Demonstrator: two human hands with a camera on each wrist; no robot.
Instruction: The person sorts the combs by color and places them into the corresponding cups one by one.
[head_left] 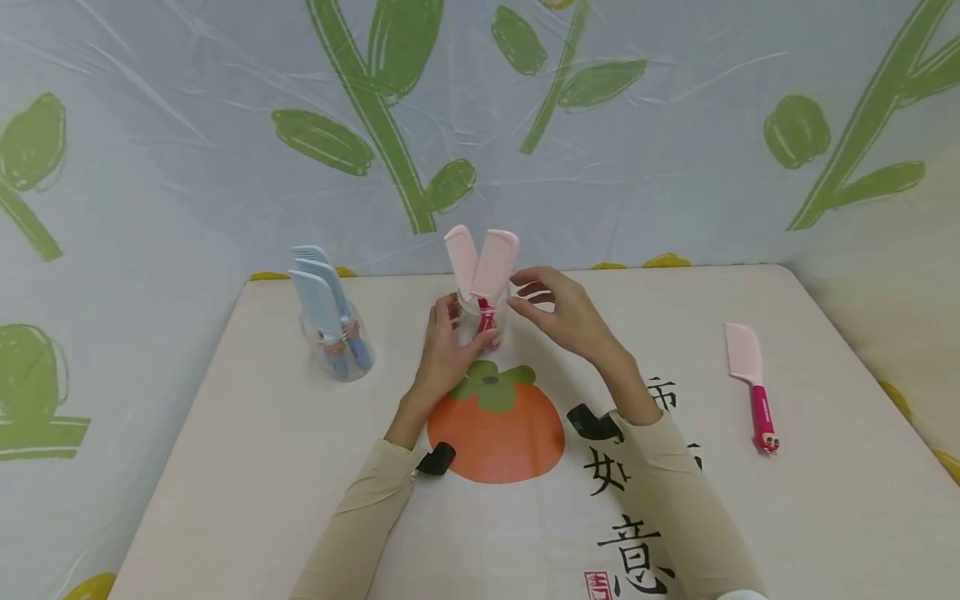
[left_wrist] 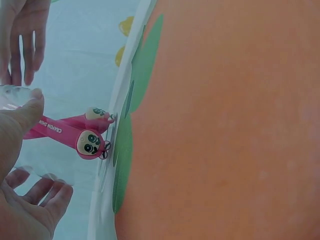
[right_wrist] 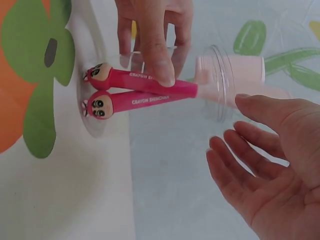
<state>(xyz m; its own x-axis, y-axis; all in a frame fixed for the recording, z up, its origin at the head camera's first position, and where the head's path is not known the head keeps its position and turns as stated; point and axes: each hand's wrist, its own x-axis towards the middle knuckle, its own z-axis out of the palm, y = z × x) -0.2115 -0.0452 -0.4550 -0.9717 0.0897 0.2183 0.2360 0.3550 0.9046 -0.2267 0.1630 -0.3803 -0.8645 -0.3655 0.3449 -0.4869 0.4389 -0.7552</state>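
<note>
Near the table's back edge, my left hand (head_left: 448,346) grips a clear jar (right_wrist: 220,75), thumb in front and fingers round the far side. Two pink combs (head_left: 496,262) stand in the jar, teeth ends leaning apart above the rim. Their dark pink handles (right_wrist: 140,100) cross inside it, ending in small cartoon heads at the bottom. My right hand (head_left: 562,315) is just right of the jar's rim, fingers loosely bent and holding nothing. In the right wrist view its thumb tip is close to the rim; I cannot tell whether it touches.
To the left, another clear jar (head_left: 348,358) holds several light blue combs (head_left: 317,304). A pink comb (head_left: 761,398) with a dark pink handle lies on the right of the table (head_left: 247,467). The tablecloth has a printed orange persimmon (head_left: 495,437). Behind hangs a leaf-patterned curtain (head_left: 225,150).
</note>
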